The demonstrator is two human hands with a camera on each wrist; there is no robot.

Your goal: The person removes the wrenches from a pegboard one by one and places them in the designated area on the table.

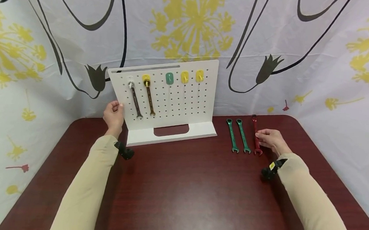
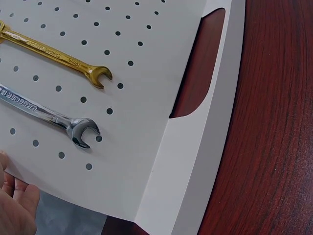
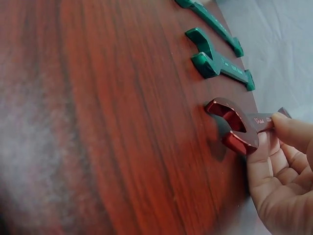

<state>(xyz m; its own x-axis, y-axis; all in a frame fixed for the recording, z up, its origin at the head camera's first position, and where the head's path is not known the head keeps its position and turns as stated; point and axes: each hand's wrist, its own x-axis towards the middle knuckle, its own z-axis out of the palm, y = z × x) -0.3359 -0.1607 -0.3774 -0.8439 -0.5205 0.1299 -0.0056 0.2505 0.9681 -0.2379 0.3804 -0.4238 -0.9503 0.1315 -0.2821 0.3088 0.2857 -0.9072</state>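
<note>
At the right of the table, my right hand (image 1: 271,140) pinches a red combination wrench (image 3: 234,125) by its shank between thumb and fingers. The wrench's open end points toward me, and its ring end lies at the far side. Two green combination wrenches (image 1: 232,136) lie beside it on the left. My left hand (image 1: 113,116) grips the left edge of a white pegboard stand (image 1: 172,107), its thumb and fingers right at that edge. On the board hang a silver wrench (image 2: 49,115) and a gold wrench (image 2: 54,54), ring ends up.
Farther right on the board are a green hook (image 1: 169,78) and two yellow hooks (image 1: 185,76) with nothing hung on them. The stand's foot rests on the dark red wooden table (image 1: 191,187). A white patterned cloth (image 1: 191,29) hangs close behind and along the sides.
</note>
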